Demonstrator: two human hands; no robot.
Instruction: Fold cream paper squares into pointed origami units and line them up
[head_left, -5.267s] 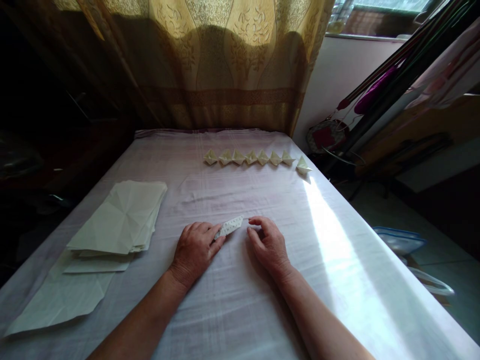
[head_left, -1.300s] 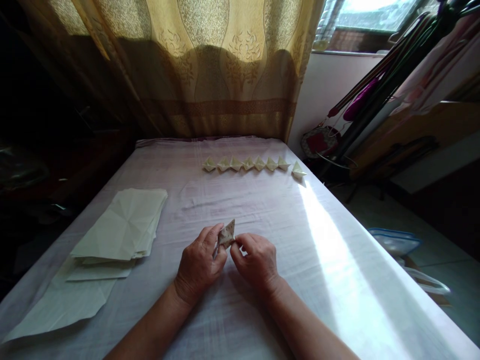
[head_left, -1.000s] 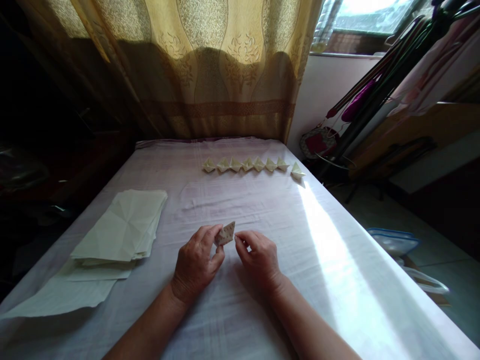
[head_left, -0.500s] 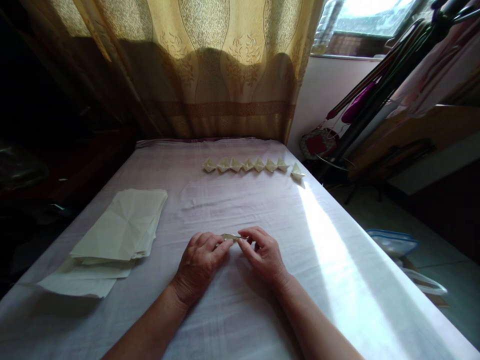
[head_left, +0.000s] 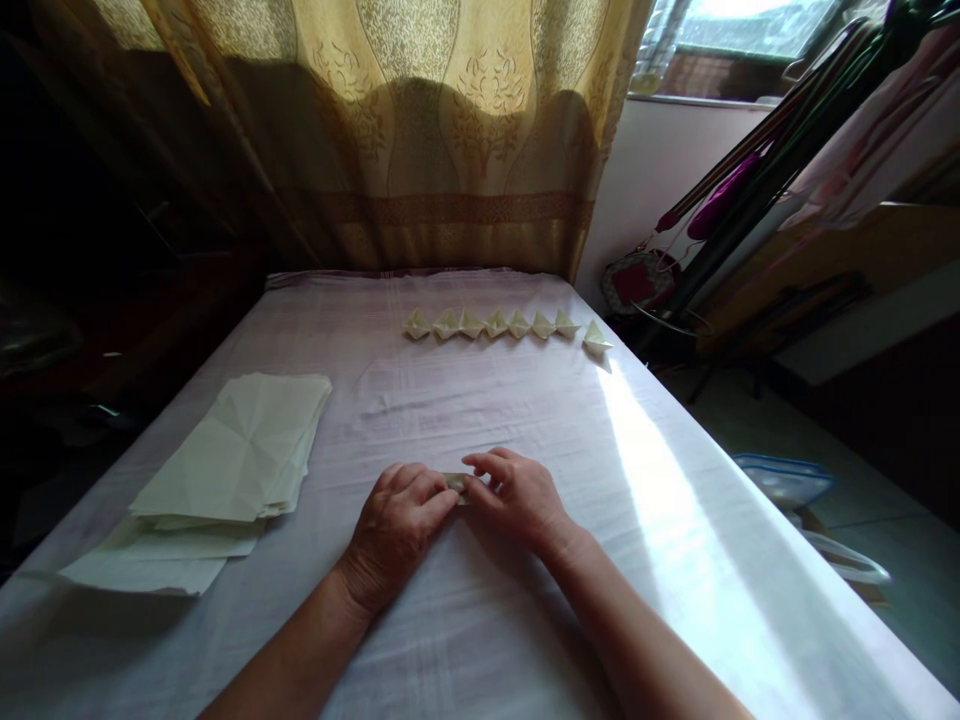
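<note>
8 paper boats (head_left: 518, 325) beyond both hands (head_left: 401, 525) (head_left: 521, 498)

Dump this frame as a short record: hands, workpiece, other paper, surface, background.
left hand: holding small folded paper
right hand: thumb at the folded paper's right end, index finger raised
folded shapes: eight in a row, rightmost set slightly apart
paper stack: left side, creased sheet on top
surface: pale cloth, sunlit strip at right
background: patterned curtain
</note>
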